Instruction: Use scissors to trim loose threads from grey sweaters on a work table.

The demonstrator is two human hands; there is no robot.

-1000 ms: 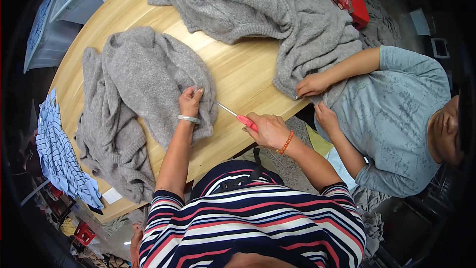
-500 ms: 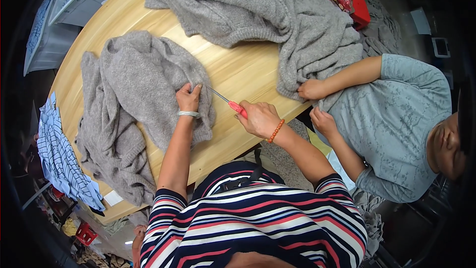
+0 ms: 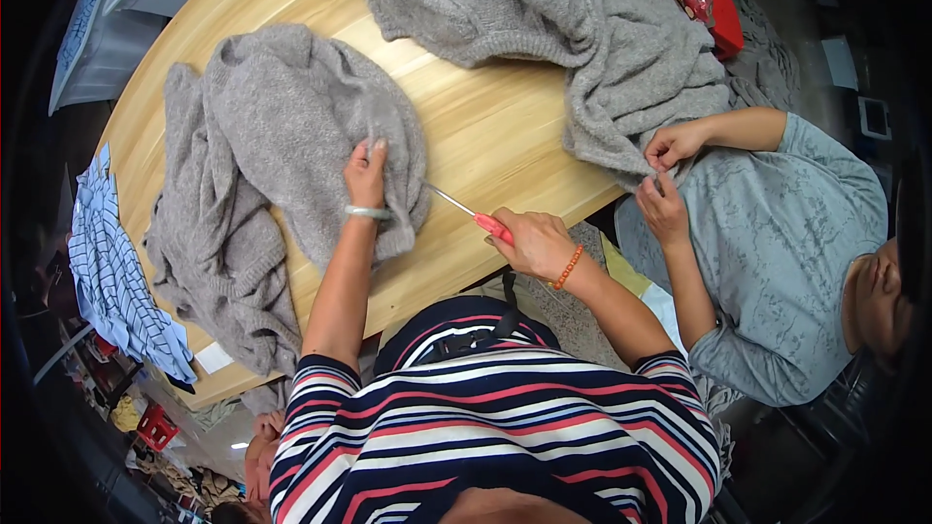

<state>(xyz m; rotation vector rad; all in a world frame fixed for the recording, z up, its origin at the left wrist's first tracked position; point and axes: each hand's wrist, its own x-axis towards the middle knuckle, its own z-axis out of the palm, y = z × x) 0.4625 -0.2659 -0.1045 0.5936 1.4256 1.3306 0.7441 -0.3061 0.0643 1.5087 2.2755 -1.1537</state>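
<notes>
Pinching the sweater (image 3: 291,107) near its right edge with my left hand (image 3: 365,175), I have my right hand (image 3: 534,245) closed around the tool (image 3: 493,227), right of the sweater.

Near knit (image 3: 291,116) on tabletop (image 3: 495,146), left of centre; left hand (image 3: 365,173) on it. Far knit (image 3: 505,0) behind, extending right to co-worker (image 3: 767,252). Shirt (image 3: 121,272) at left edge; paper (image 3: 215,357) between shirt and near knit. Bins (image 3: 112,53) beyond far-left edge. Tool (image 3: 492,227) right of near knit, in right hand (image 3: 536,243).

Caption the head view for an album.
Left hand on fuzzy grey knitwear, right hand holding a red-handled metal tool, at a pale wooden table.
</notes>
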